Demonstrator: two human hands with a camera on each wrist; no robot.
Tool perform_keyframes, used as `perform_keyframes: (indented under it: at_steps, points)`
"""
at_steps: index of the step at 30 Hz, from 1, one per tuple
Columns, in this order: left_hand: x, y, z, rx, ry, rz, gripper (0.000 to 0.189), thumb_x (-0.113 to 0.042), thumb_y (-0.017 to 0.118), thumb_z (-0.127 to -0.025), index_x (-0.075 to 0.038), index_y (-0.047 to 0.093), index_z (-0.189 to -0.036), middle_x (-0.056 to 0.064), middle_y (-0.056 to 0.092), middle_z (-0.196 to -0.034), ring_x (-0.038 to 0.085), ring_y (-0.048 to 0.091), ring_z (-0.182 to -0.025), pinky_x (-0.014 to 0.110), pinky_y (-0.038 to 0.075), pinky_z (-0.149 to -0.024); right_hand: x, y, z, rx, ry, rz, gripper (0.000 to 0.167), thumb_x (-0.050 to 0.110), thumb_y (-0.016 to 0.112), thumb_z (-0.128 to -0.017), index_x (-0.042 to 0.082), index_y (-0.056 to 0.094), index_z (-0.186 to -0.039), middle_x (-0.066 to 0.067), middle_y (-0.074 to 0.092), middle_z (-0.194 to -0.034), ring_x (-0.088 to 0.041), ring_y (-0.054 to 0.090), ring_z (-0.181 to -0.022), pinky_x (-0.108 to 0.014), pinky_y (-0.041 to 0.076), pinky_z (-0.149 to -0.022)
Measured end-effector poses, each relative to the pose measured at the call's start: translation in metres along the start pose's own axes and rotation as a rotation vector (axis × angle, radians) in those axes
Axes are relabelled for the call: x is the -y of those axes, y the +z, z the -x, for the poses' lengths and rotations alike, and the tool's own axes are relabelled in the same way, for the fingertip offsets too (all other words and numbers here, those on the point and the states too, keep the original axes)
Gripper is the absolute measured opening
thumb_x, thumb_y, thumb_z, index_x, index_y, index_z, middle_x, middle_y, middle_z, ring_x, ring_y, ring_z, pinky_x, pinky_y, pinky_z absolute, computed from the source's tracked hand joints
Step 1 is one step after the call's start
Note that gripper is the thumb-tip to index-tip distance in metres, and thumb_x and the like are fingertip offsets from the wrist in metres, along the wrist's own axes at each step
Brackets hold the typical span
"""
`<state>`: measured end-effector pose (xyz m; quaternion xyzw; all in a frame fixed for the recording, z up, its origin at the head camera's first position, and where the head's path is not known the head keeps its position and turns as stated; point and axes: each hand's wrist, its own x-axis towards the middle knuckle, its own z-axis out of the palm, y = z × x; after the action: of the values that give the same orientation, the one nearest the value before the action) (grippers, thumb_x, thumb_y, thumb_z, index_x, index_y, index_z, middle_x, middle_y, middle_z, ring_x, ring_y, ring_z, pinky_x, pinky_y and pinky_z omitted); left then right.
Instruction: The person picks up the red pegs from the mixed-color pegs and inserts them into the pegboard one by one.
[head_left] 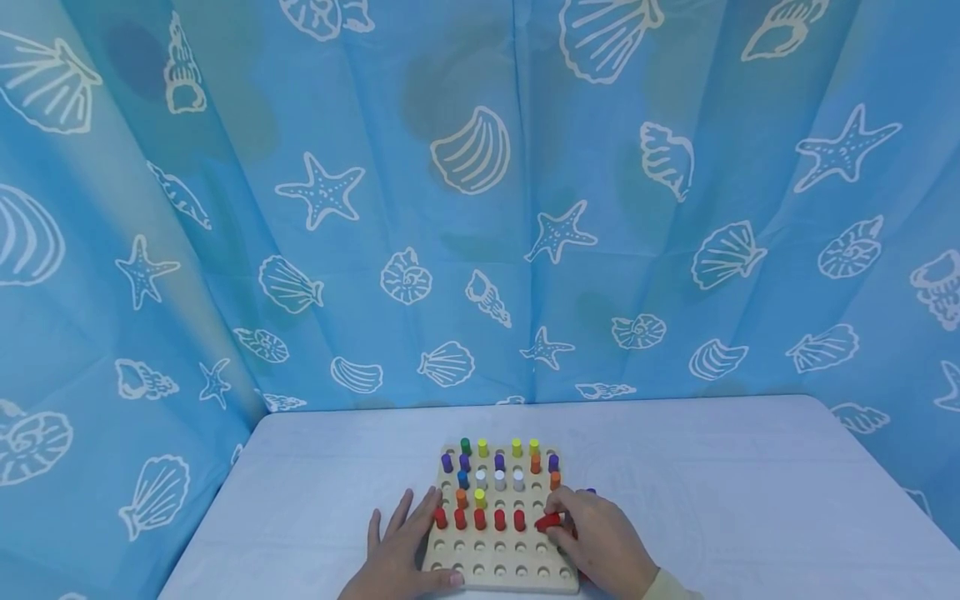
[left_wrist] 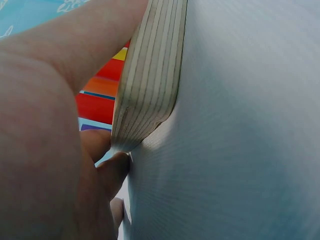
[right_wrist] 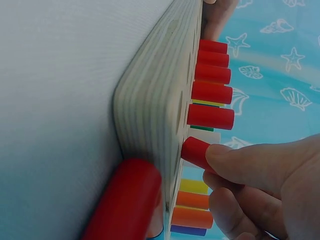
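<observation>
A wooden pegboard [head_left: 480, 558] lies on the table with pegs of several colours upright in its holes. My right hand [head_left: 600, 533] pinches a red peg [right_wrist: 196, 151] between thumb and fingers. That peg leans at the right end of a row of red pegs [head_left: 480, 519], its lower end at the board's surface; whether it is inside a hole I cannot tell. My left hand [head_left: 401, 550] rests with spread fingers at the board's left edge, its thumb along the front edge. White pegs [head_left: 499, 480] and yellow pegs [head_left: 516, 447] stand farther back.
Beside the board's right side lies a loose red peg [right_wrist: 125, 200], close to the right wrist camera. A purple peg [head_left: 591, 491] shows partly behind my right hand. The white-covered table [head_left: 750, 500] meets a blue shell-patterned curtain [head_left: 405, 208] behind.
</observation>
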<state>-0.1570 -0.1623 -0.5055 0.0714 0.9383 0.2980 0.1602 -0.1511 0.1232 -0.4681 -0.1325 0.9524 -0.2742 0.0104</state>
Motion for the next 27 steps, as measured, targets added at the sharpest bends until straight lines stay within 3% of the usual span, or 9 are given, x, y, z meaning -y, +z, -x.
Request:
perform_keyframes:
  at_steps: [27]
  points:
    - [0.0004, -0.0011, 0.0019, -0.004, 0.023, 0.015, 0.119, -0.072, 0.078, -0.069, -0.011, 0.029, -0.159, 0.013, 0.031, -0.162, 0.047, 0.007, -0.151, 0.075, -0.012, -0.110, 0.0018, 0.0028, -0.0045, 0.018, -0.079, 0.028, 0.014, 0.019, 0.079, -0.088, 0.018, 0.073, -0.100, 0.014, 0.059, -0.075, -0.003, 0.046, -0.064, -0.022, 0.045, -0.057]
